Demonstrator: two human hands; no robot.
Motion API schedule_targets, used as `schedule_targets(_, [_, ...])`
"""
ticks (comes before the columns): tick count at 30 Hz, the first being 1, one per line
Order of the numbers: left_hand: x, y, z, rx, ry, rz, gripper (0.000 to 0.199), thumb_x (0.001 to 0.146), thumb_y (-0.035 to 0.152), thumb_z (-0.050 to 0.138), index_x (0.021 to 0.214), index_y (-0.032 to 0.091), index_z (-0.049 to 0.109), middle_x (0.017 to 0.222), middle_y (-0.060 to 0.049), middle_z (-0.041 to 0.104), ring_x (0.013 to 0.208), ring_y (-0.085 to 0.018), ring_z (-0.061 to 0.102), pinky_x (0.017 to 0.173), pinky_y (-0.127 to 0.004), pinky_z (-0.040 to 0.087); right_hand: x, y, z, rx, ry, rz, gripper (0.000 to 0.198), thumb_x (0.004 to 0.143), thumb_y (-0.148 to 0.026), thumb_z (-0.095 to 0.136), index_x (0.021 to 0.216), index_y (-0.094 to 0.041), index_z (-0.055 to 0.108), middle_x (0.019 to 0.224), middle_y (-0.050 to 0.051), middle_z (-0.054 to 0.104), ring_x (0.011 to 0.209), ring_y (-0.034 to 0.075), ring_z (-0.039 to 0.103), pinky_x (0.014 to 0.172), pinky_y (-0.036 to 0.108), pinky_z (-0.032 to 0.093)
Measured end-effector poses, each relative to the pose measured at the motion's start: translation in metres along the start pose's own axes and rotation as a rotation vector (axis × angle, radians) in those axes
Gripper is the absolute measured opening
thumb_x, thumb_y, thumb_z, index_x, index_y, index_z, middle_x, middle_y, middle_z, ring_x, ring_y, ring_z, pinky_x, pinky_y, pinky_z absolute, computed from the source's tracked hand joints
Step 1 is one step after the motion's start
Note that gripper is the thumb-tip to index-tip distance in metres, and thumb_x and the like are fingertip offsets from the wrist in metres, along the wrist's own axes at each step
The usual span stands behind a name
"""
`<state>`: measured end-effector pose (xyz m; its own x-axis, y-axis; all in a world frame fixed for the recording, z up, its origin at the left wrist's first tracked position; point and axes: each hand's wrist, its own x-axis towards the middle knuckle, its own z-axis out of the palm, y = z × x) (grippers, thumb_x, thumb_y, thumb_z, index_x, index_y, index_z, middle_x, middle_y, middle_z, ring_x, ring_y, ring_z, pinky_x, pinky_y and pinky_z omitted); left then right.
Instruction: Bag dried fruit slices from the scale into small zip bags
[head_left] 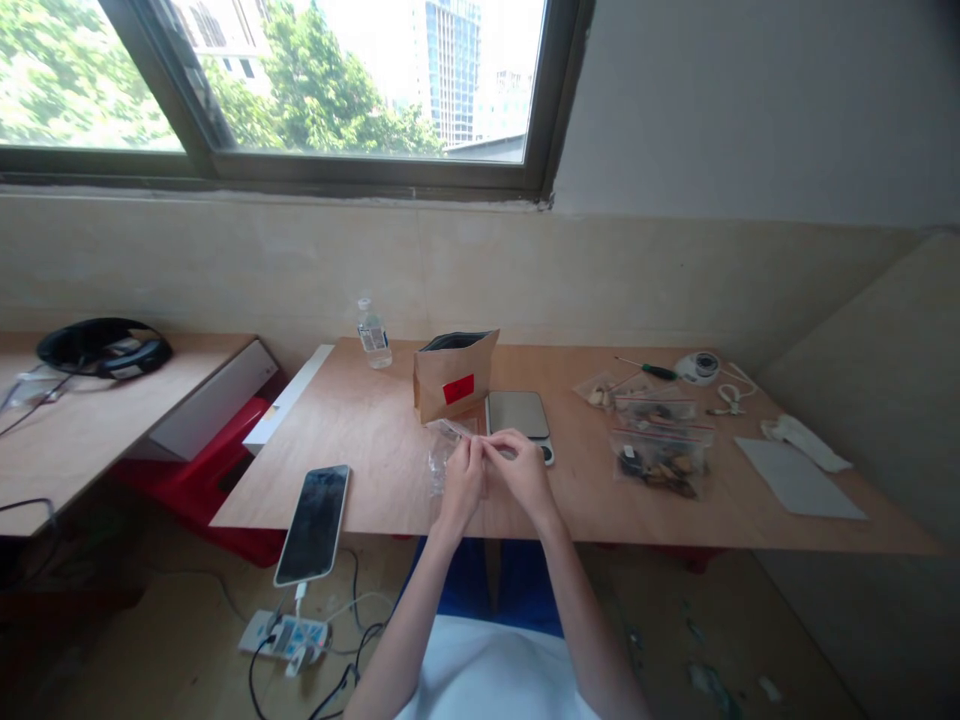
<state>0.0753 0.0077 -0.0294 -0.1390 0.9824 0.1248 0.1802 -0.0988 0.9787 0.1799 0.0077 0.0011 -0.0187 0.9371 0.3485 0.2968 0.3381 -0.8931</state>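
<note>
Both of my hands meet over the front middle of the table, fingertips close together. My left hand is pinched on a clear plastic bag, which hangs down on its left side. Thumb and finger of my right hand are pressed together at the bag's upper edge, beside the left fingertips. Just behind the hands stands a brown paper pouch with a red label and an open top. A small flat scale lies behind my right hand, which partly covers it.
A water bottle stands at the back left. A phone with a charging cable juts over the front edge. To the right lie zip bags of small items, a green-handled screwdriver, a white dome camera and white paper.
</note>
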Motion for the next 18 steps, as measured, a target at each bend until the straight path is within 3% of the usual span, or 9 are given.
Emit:
schedule_targets(6, [0.003,-0.005,-0.001,0.048,0.004,0.045,0.029,0.090,0.037,0.036,0.077,0.019,0.054,0.079,-0.005,0.060,0.076,-0.019,0.057,0.071,-0.030,0.041,0.000,-0.001,0.000,-0.080,0.024,0.006,0.017,0.082,-0.031,0.056,0.081,-0.020,0.069,0.084,0.005,0.070,0.079,0.019,0.065,0.074,0.030,0.050])
schedule_targets(13, [0.002,0.003,-0.005,0.108,-0.042,0.139,0.026,0.087,0.036,0.044,0.068,0.020,0.051,0.065,0.001,0.054,0.060,-0.014,0.050,0.059,-0.025,0.036,0.003,-0.001,0.001,-0.098,0.037,0.048,0.020,0.082,-0.034,0.052,0.079,-0.020,0.066,0.075,0.003,0.070,0.069,0.018,0.066,0.066,0.028,0.051])
schedule_targets(18, [-0.005,0.012,-0.017,0.090,-0.052,0.158,0.029,0.088,0.036,0.041,0.067,0.019,0.051,0.061,0.002,0.053,0.058,-0.012,0.050,0.057,-0.023,0.037,0.023,0.006,-0.013,-0.065,0.335,0.142,0.027,0.080,-0.041,0.052,0.082,-0.017,0.063,0.075,0.008,0.070,0.066,0.020,0.066,0.062,0.031,0.052])
